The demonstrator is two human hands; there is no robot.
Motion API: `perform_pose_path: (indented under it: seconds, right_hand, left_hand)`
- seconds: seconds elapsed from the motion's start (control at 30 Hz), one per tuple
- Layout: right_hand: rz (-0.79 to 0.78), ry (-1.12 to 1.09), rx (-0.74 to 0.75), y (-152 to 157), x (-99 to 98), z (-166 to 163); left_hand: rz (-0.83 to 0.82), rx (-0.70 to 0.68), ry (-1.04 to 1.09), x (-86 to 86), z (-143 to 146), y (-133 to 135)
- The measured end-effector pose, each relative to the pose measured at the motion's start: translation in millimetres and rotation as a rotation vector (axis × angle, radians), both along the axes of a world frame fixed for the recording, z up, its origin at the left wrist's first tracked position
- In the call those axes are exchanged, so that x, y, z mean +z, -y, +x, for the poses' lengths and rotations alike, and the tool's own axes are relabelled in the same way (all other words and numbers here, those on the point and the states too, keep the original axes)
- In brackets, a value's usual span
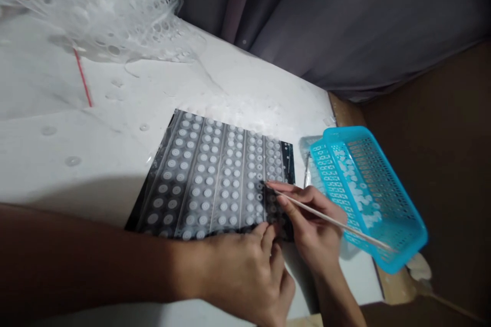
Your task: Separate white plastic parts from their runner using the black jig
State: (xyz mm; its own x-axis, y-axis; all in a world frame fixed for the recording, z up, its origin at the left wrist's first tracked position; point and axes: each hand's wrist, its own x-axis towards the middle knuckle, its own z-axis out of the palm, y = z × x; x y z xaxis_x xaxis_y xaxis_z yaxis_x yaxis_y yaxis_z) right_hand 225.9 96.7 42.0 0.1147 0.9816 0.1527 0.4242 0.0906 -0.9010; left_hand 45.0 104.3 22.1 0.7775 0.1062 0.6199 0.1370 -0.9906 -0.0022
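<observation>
Left hand [245, 276] fingers [264, 232], together, hold one dotted sheet [207, 173]; right hand [312, 225] pinches one stick [345, 226].

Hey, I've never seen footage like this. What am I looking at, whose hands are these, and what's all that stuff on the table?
It's one view from a camera worn on a person's head, looking down at their own bare hands. On the white table lies a black sheet with rows of small white discs. The left hand rests at its near edge. The right hand holds a thin stick, tip on the sheet. Beside it is a blue basket with white bits, and punched white film lies far left.
</observation>
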Motion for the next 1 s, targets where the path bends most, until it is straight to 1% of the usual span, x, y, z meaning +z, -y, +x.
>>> perform_pose_path:
  seconds: [0.07,0.13,0.23,0.43,0.53,0.63,0.73,0.8,0.83,0.87,0.93,1.0]
  right_hand:
    - [-0.026,0.014,0.104,2.4,2.4,5.8]
    - [-0.051,0.076,0.194,6.4,4.7,12.0]
    - [-0.034,0.181,0.294,11.4,7.6,17.4]
    - [0.04,0.274,0.358,13.1,8.9,17.8]
    - [0.117,0.32,0.4,14.0,6.7,20.6]
    - [0.175,0.438,0.46,12.8,7.5,21.6]
    - [0.247,0.535,0.507,9.9,9.0,16.9]
    - [0.335,0.521,0.479,10.7,7.0,11.2]
    - [0.351,0.496,0.426,12.7,4.8,8.1]
    - [0.335,0.465,0.351,15.7,2.3,5.0]
    - [0.23,0.392,0.174,23.4,-2.7,-0.5]
    - [0.077,0.329,0.03,30.8,-5.5,-4.3]
  left_hand:
    - [0.027,0.002,0.025,0.8,-0.6,-1.6]
    - [0.058,-0.018,0.072,1.5,-0.8,-2.7]
    - [0.091,-0.05,0.107,1.7,-1.0,-2.3]
    - [0.042,-0.066,0.056,-0.2,-2.5,0.8]
    - [0.042,-0.064,0.055,0.1,-3.1,1.4]
    - [0.043,-0.078,0.034,1.6,-2.7,2.2]
    - [0.004,-0.084,0.023,3.1,-1.7,3.6]
    - [-0.009,-0.074,0.023,3.5,-1.3,4.5]
    - [-0.002,-0.069,0.021,3.5,-1.3,4.8]
    - [0.008,-0.064,0.016,3.4,-1.3,5.1]
    - [0.018,-0.056,0.014,2.9,-1.4,5.6]
    - [-0.001,-0.051,0.026,2.0,-1.6,6.1]
